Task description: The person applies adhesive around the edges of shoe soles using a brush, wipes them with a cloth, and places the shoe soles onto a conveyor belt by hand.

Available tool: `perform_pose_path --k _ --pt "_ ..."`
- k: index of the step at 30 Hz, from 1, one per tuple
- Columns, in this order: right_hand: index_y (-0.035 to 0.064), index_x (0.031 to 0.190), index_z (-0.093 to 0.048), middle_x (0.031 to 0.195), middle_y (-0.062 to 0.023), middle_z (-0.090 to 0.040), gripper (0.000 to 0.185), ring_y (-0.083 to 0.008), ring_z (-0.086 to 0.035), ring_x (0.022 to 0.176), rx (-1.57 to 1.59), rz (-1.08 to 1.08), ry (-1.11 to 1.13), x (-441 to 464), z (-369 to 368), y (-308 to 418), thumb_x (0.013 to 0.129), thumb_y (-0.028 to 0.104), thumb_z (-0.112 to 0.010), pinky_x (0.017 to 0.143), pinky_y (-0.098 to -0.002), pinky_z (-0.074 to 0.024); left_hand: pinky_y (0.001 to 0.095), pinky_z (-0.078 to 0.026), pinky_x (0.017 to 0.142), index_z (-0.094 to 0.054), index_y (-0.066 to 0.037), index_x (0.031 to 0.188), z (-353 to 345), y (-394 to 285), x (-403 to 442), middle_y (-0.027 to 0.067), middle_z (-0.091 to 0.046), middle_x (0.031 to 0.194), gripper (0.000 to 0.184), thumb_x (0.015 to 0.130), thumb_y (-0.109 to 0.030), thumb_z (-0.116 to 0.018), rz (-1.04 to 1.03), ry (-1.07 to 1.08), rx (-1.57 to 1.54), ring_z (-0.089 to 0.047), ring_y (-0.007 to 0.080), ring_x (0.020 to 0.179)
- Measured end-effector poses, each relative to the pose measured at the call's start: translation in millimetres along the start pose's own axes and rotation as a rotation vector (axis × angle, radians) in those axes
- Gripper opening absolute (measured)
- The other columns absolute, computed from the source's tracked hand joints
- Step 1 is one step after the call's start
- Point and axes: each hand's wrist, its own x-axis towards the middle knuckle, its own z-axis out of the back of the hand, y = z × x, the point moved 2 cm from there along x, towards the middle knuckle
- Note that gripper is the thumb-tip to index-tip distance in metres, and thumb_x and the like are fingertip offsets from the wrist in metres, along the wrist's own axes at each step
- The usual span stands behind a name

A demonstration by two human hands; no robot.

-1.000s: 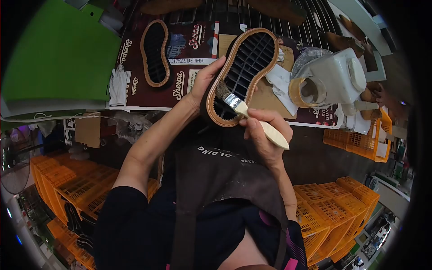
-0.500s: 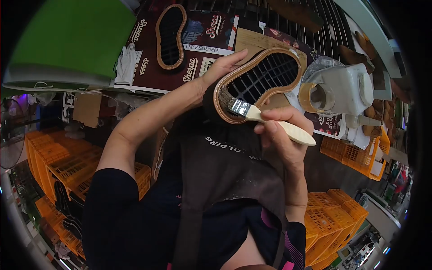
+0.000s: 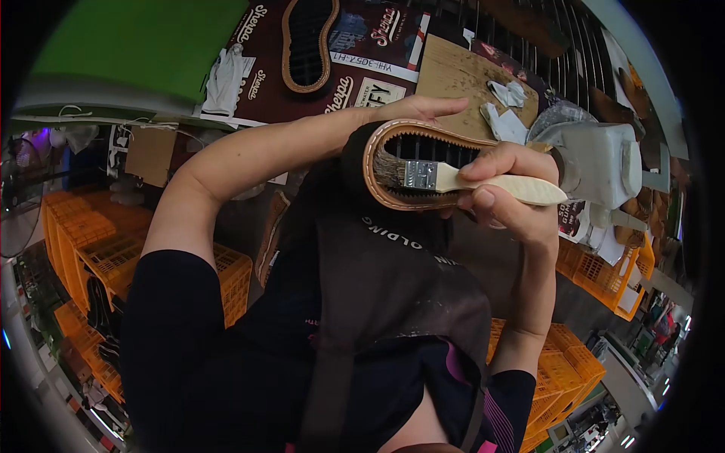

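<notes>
A black shoe sole with a stitched tan rim (image 3: pixel 371 175) lies nearly level in front of my apron, its ribbed hollow side facing up. My left hand (image 3: pixel 423 109) supports its far side, with the thumb stretched out and the other fingers hidden behind the sole. Pinched in my right hand (image 3: pixel 517 181) is the pale wooden handle of a flat brush (image 3: pixel 420 175). The brush's dark bristles touch the inside of the rim at the rounded left end. My right fingers cover part of the sole's right end.
A second sole (image 3: pixel 306 75) lies on the maroon printed board (image 3: pixel 272 102). Cardboard (image 3: pixel 453 72) with white scraps (image 3: pixel 507 93) is beyond my left hand. At right stand a white plastic jug (image 3: pixel 604 155) and an orange crate (image 3: pixel 585 272). More orange crates (image 3: pixel 91 219) are at lower left.
The held sole has turned from upright and slanted to nearly level. Both hands have moved right with it, and the brush has swung from slanting to almost level, bristles still at the sole's near end.
</notes>
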Motion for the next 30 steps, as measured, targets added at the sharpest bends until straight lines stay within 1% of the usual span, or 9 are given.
perform_pose_path --k 2,6,8,11,16,18,25,28,30 --pt "-0.0026 0.093 -0.065 0.072 -0.0075 -0.066 0.017 -0.0078 -0.059 0.057 0.003 0.009 0.011 5 3 -1 0.080 0.008 -0.067 0.049 -0.0182 -0.0437 0.0301 -0.056 0.072 -0.053 0.009 0.115 -4 6 1 0.0199 -0.064 0.102 0.071 0.090 -0.057 -0.043 -0.022 -0.557 0.361 -0.066 0.0216 0.082" --pt "-0.0034 0.092 -0.065 0.074 -0.0081 -0.067 0.017 -0.0090 -0.060 0.060 -0.112 0.008 0.107 12 9 0 0.079 0.008 -0.067 0.054 -0.0207 -0.0465 0.0301 -0.057 0.070 -0.051 0.010 0.116 -6 1 -2 0.0216 -0.063 0.102 0.075 0.090 -0.059 -0.042 -0.002 -0.428 0.154 -0.067 0.0232 0.080" --pt "-0.0037 0.091 -0.065 0.074 -0.0081 -0.067 0.017 -0.0093 -0.061 0.061 -0.141 0.028 0.128 15 10 0 0.079 0.008 -0.067 0.056 -0.0215 -0.0474 0.0342 -0.058 0.071 -0.045 0.009 0.125 -6 -1 -3 0.0258 -0.061 0.107 0.073 0.091 -0.056 -0.039 0.019 -0.397 -0.004 -0.066 0.0315 0.083" --pt "-0.0031 0.091 -0.066 0.076 -0.0078 -0.068 0.017 -0.0096 -0.062 0.066 -0.114 -0.034 0.166 17 12 -1 0.078 0.009 -0.068 0.059 -0.0217 -0.0481 0.0345 -0.058 0.071 -0.045 0.008 0.125 -7 0 -4 0.0260 -0.060 0.107 0.073 0.092 -0.056 -0.039 -0.007 -0.412 0.004 -0.066 0.0320 0.083" --pt "-0.0008 0.090 -0.068 0.081 -0.0061 -0.068 0.019 -0.0099 -0.062 0.075 -0.187 0.072 0.298 32 24 -12 0.077 0.011 -0.073 0.064 -0.0212 -0.0480 0.0352 -0.058 0.071 -0.044 0.008 0.127 -6 -6 4 0.0265 -0.060 0.108 0.072 0.092 -0.055 -0.039 -0.066 -0.457 0.032 -0.066 0.0333 0.084" --pt "0.0002 0.090 -0.069 0.082 -0.0052 -0.068 0.019 -0.0090 -0.061 0.075 -0.191 0.136 0.313 41 27 -13 0.077 0.013 -0.074 0.063 -0.0209 -0.0475 0.0354 -0.058 0.071 -0.044 0.008 0.127 -10 -3 -6 0.0267 -0.060 0.108 0.072 0.092 -0.055 -0.039 -0.088 -0.475 0.042 -0.066 0.0338 0.084" --pt "0.0011 0.090 -0.069 0.077 -0.0028 -0.067 0.018 -0.0076 -0.060 0.072 -0.276 0.042 0.490 56 46 -12 0.077 0.012 -0.074 0.060 -0.0209 -0.0468 0.0364 -0.058 0.071 -0.042 0.007 0.129 -14 -3 -10 0.0274 -0.059 0.109 0.071 0.093 -0.054 -0.038 -0.163 -0.539 0.088 -0.065 0.0356 0.084" --pt "0.0010 0.090 -0.069 0.077 -0.0031 -0.066 0.017 -0.0077 -0.060 0.071 -0.271 0.119 0.535 53 51 -12 0.077 0.011 -0.074 0.059 -0.0210 -0.0459 0.0368 -0.058 0.072 -0.041 0.007 0.129 -15 0 -8 0.0277 -0.059 0.110 0.070 0.093 -0.053 -0.038 -0.188 -0.563 0.107 -0.065 0.0364 0.085" --pt "-0.0026 0.081 -0.068 0.071 -0.0084 -0.063 0.021 -0.0159 -0.058 0.066 -0.234 0.015 0.480 47 52 -13 0.073 0.016 -0.075 0.060 -0.0273 -0.0439 0.0370 -0.058 0.072 -0.041 0.006 0.130 -17 3 -10 0.0279 -0.058 0.110 0.070 0.093 -0.053 -0.037 -0.204 -0.577 0.120 -0.065 0.0369 0.085"
